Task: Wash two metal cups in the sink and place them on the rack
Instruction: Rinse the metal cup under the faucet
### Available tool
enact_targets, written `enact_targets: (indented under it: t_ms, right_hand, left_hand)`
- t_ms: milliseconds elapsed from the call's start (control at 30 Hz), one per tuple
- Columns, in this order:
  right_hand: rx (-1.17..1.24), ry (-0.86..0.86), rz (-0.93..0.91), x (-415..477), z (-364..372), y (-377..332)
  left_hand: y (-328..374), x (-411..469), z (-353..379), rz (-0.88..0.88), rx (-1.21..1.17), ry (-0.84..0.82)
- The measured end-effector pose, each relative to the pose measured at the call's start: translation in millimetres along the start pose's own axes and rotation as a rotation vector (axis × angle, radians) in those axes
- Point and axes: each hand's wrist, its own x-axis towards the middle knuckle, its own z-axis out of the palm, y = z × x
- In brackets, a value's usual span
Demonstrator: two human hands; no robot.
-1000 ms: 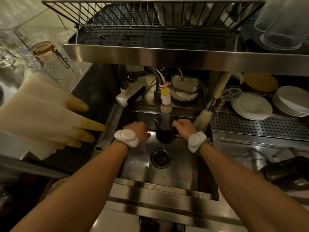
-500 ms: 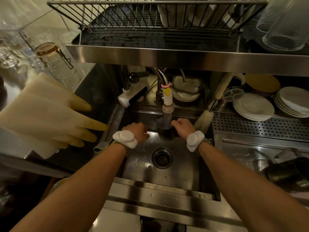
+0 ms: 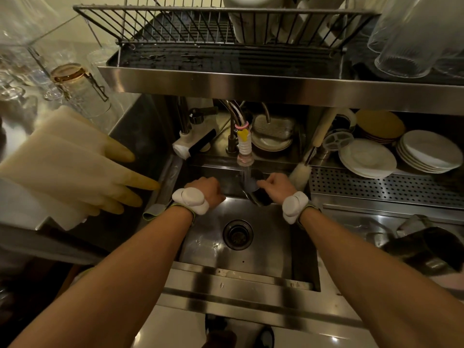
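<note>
Bare hands and forearms; 2 white rounded wrist pods on green-edged straps.

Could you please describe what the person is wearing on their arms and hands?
Both forearms are bare, with no sleeves or gloves. The left wrist pod and right wrist pod are white and rounded, each on a grey-green strap.

Stainless sink basin: drain set in the floor at centre. Perforated drainboard at 3 o'clock of the drain. At its far edge, 2 o'clock, are stacked white plates and yellow plates. Left counter, 9 o'clock, carries rubber gloves. Upper steel shelf, 12 o'clock, bears a wire dish rack. Glass tumblers stand on it at 1 o'clock.
</note>
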Motion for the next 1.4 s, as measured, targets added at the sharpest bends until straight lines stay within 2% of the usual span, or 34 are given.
enact_targets:
  t_ms: [367,767,1067,1233,1400]
  right_hand:
    - [-0.288,0.053,-0.112,-26,-35,-15]
    - [-0.614,0.059,-0.262,-33,-50,-36]
    - [-0.765,0.064,-0.28,-33,-56,-42]
    - [-0.76,0.071,-0.27,-32,-59,-43]
    - [-0.472,0.085,-0.204,-26,-44,-36]
  left_hand:
    - [14,-21,-7,0.024,0.002,0.084]
    - [10,-28,-13,-0.003,-0.015,0.098]
    - [6,-26,-13,-0.006,-0.005,0.094]
    - [6,-24,-15,0.0,0.004,0.09]
    - [5,-19,-13,0.015,0.02,0.101]
